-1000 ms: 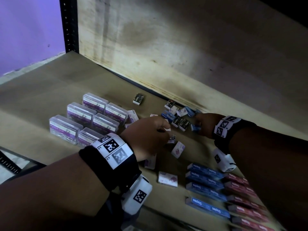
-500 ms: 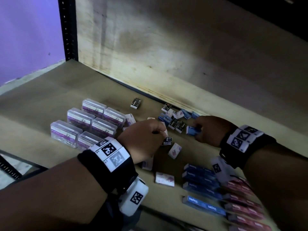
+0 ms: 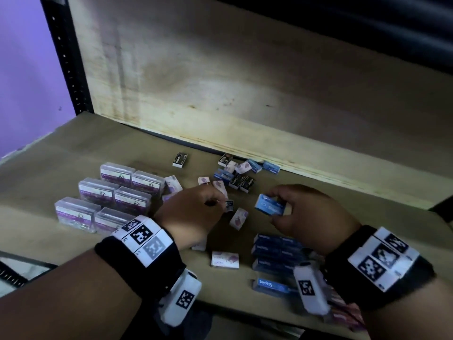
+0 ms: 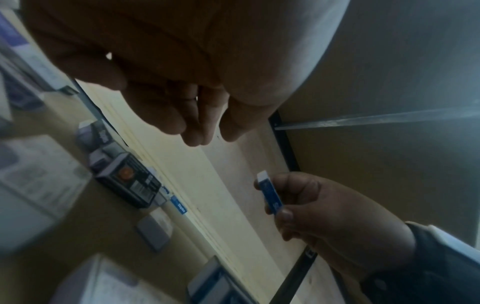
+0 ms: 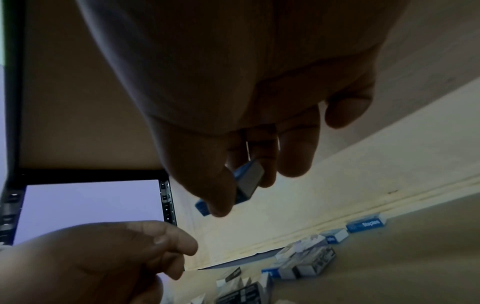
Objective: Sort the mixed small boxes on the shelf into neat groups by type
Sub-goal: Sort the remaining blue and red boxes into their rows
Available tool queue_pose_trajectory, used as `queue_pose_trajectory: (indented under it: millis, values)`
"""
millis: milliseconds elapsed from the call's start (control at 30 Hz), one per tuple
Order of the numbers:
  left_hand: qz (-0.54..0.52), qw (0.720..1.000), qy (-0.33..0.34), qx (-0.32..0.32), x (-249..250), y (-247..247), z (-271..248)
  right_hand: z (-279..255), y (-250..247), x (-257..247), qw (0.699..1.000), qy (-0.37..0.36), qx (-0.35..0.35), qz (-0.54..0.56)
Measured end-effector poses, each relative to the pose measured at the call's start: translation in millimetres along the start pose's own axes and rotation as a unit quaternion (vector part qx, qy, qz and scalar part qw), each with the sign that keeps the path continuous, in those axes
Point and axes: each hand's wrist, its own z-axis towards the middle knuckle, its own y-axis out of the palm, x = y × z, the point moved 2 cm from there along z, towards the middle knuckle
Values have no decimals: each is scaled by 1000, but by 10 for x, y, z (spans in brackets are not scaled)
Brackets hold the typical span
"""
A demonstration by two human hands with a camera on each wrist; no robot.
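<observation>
The right hand [image 3: 306,214] is pinching a small blue box [image 3: 269,204] between thumb and fingers, holding it up off the shelf [image 3: 73,153] above the row of blue boxes [image 3: 277,251] near the front edge. The left hand [image 3: 191,212] is hovering beside it with fingers curled; whether it is holding anything cannot be told. A mixed pile of little boxes [image 3: 240,175] is lying against the back edge, and clear plastic cases [image 3: 110,192] are sitting grouped toward the left side.
</observation>
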Motion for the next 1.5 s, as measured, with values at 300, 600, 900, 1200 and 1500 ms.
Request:
queue_pose_trajectory:
  millis: [300, 600, 900, 1200, 1500]
  values:
    - [62, 998, 17, -8, 124, 117, 11, -347, 112, 207, 997, -10, -69, 33]
    - [166, 985, 16, -51, 277, -25, 368, -583, 122, 413, 991, 5, -74, 112]
    - [411, 903, -4, -124, 404, -26, 1219, -699, 37, 449, 986, 17, -56, 155]
    - [514, 843, 27, -153, 312, 57, 1724, -735, -24, 523, 983, 22, -48, 176]
    - [639, 741, 49, -199, 355, 259, 1799, -749, 4, 581, 982, 24, -49, 180]
